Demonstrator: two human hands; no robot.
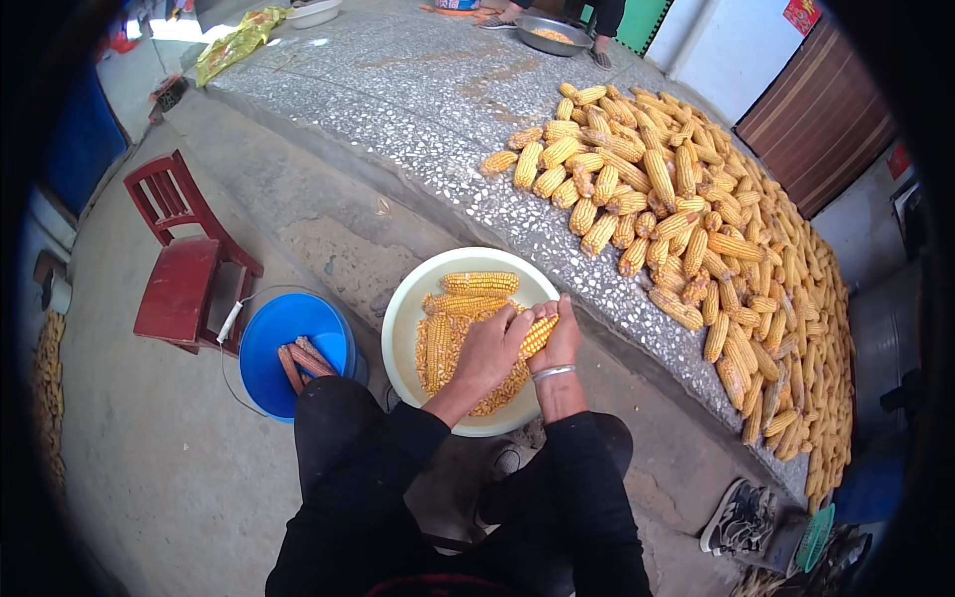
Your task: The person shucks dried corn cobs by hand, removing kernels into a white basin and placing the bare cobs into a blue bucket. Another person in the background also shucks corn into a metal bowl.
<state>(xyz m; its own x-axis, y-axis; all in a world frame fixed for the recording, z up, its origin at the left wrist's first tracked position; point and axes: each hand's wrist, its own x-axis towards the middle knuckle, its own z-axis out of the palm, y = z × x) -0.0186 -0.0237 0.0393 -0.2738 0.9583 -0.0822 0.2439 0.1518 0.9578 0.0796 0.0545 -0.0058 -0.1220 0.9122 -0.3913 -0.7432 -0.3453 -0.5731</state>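
Note:
An ear of yellow corn is held between my two hands over the right side of a pale plastic basin. My right hand, with a silver bangle at the wrist, wraps the ear's right side. From the left, my left hand grips the same ear, its thumb against the kernels. Loose corn kernels cover the basin's bottom. Several whole ears lie on them, one ear near the far rim. Part of the basin's contents is hidden under my left hand.
Left of my knee stands a blue bucket holding bare cobs. Beyond it is a red wooden chair. A large heap of corn ears covers the raised terrazzo step on the right. Shoes lie below. Another person's feet flank a metal basin.

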